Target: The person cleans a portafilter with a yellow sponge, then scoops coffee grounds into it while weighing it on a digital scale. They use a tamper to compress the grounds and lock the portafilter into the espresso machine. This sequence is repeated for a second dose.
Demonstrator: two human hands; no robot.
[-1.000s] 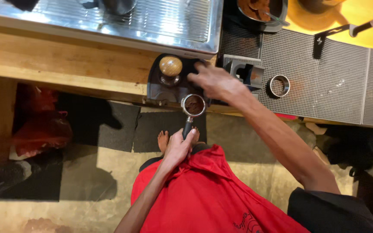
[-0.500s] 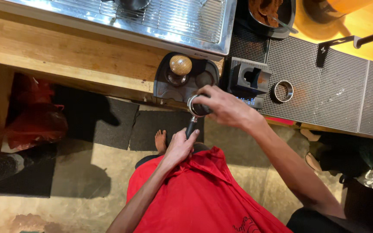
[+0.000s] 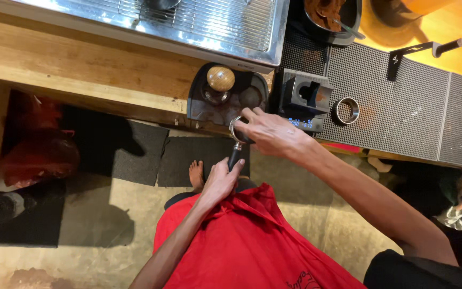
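Coffee handle held at the counter edge, both hands on it.
Left hand (image 3: 219, 179) wraps closed around the coffee handle (image 3: 235, 155); right hand (image 3: 266, 131) lies flat over its basket, hiding the contents. Wooden-knobbed tamper (image 3: 220, 80) stands just behind on a dark mat (image 3: 199, 101); metal ring (image 3: 347, 110) rests further right.

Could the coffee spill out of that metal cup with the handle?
It might. The portafilter is held out past the counter edge, over the floor, so loose grounds could fall near the bare foot. The right hand covers its basket, and a hard sweep could push grounds off. The left hand alone holds the handle; if that grip slips, the basket could tip.
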